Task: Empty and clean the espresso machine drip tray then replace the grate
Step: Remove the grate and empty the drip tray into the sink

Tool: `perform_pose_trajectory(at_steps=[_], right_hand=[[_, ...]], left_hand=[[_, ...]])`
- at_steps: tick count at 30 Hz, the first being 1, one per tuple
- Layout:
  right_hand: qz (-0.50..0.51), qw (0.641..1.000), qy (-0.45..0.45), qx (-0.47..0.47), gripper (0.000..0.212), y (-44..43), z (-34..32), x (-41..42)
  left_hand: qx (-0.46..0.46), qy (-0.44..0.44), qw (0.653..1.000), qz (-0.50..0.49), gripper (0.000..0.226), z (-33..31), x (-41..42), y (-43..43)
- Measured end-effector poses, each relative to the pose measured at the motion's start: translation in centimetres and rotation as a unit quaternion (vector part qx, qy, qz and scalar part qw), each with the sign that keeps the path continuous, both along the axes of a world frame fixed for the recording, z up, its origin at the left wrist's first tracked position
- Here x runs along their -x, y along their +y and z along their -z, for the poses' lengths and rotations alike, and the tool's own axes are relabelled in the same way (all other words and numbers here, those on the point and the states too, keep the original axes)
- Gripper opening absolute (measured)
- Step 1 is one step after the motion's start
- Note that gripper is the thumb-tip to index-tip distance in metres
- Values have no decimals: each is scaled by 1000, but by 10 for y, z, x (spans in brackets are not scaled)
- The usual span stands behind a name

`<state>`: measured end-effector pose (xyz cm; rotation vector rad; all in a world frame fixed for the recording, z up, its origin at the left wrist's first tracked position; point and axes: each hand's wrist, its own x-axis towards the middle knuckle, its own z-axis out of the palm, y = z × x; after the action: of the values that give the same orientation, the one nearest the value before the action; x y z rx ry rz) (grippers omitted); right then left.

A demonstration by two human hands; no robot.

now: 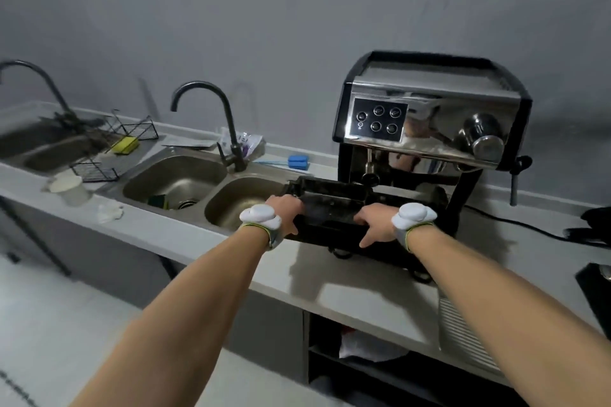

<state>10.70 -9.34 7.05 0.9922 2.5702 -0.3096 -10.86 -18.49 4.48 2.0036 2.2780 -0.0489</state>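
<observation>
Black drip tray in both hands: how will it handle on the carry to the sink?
The drip tray looks like rigid moulded plastic, so it probably won't flex. It is wide and shallow, gripped by the left hand and right hand at opposite ends; any liquid inside would likely slosh if tilted. Its glossy surface may be slippery when wet.

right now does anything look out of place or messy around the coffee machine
Yes. The black drip tray is out of the espresso machine, held tilted between the left hand and right hand at the edge of the sink. Its inside looks grimy. No spill shows on the counter.
</observation>
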Motion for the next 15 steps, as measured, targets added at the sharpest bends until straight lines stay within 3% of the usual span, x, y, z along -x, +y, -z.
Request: perform_pose_trajectory(at_steps=[6,11,15], right_hand=[[-67,995,36,-58,42,9,2,72],[-117,978,55,-161,39,27,17,138],[-141,976,-21,-164,38,55,15,187]], left_hand=[[-17,-19,994,-105,36,13,52,-27],[-37,-80,984,-153,34,37,96,-25],[-36,-160,966,-200,34,68,115,-10]])
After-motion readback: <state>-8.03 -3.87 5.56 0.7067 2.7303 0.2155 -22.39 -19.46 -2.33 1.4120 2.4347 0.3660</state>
